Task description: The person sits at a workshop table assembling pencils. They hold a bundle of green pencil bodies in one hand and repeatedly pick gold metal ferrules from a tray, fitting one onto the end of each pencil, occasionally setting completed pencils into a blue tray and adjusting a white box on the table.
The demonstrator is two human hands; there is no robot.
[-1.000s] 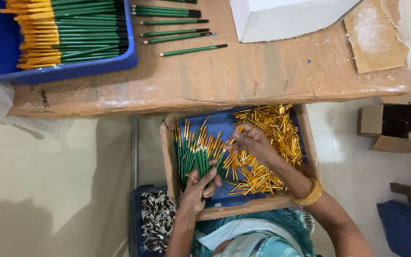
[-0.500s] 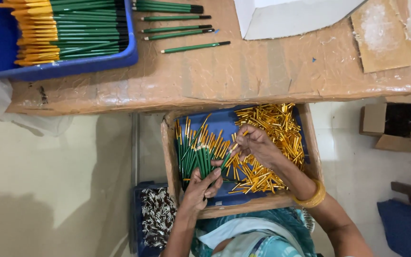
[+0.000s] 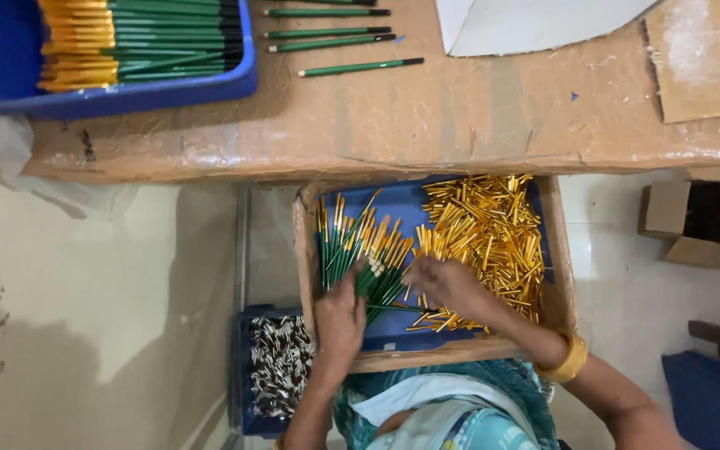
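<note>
Both hands had drifted closer together since a second earlier. Left hand (image 3: 339, 315) lay knuckles-up, fingers curled round a bunch of green pencils (image 3: 374, 282) in the cardboard tray (image 3: 306, 250). Right hand (image 3: 452, 287) reached across the gold caps (image 3: 485, 233), fingers pinched narrow on something, couldn't tell what.

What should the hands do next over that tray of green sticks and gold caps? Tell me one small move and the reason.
Probably bring the right hand a touch left to meet the green sticks under the left hand. The right hand rests at the edge of the gold caps, and both hands already sit close together in the cardboard tray, so that looks like the shortest step.
</note>
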